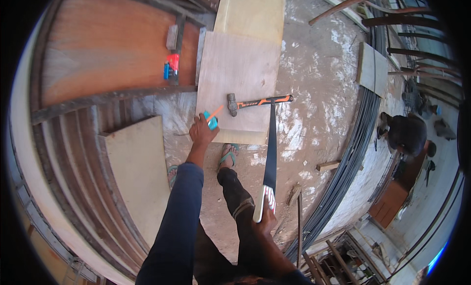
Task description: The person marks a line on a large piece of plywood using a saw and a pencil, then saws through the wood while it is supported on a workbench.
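Note:
My left hand [202, 131] is closed around a teal tape measure [212, 121] at the near left corner of a plywood sheet [235, 59]. An orange pencil-like stick [216, 112] sticks out from the same hand, and a thin rod shows on its other side. My right hand [266, 220], lower down, grips the white and red handle of a handsaw [271, 157]. The saw's dark blade points away from me, its tip by the hammer's handle. That hammer [250, 103], with orange and black handle, lies across the sheet, its handle end past the right edge.
Left stands a wooden frame with a brown panel [108, 45], holding red and blue small items [171, 64]. Another board [137, 157] leans below it. Dark rods [343, 162] run along the right on the dusty floor. A person [406, 133] crouches farther right.

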Action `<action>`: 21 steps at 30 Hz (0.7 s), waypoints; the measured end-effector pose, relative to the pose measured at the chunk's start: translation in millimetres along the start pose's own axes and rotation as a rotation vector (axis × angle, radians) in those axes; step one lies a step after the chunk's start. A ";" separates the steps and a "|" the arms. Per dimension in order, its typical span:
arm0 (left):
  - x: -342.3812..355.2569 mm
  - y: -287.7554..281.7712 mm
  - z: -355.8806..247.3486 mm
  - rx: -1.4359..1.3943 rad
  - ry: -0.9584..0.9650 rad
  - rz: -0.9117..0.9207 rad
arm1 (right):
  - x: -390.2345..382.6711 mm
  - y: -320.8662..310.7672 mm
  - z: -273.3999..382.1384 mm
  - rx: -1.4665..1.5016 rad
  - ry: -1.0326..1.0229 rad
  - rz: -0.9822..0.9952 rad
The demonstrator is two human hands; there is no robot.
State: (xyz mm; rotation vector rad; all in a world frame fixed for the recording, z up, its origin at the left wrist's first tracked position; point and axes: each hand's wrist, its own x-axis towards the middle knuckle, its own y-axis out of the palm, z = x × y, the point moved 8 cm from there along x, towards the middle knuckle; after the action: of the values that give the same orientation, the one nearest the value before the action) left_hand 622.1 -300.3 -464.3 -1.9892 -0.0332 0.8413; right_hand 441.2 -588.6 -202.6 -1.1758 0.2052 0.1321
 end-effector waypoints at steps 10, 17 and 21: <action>103.3 95.9 -5.3 -0.198 0.056 -0.058 | -22.1 51.0 -13.7 -0.138 -0.196 0.212; 1.4 79.5 27.3 -0.169 0.153 0.020 | -22.7 53.2 -19.0 -0.061 -0.092 0.229; -162.6 57.7 119.5 -0.273 0.093 -0.026 | -52.7 71.0 -49.4 -0.109 -0.061 0.334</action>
State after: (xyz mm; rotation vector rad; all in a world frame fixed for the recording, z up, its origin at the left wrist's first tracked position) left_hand 412.3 -298.2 -458.6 -2.2767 -0.1255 0.7587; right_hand 370.6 -607.0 -272.8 -1.2366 0.3432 0.4770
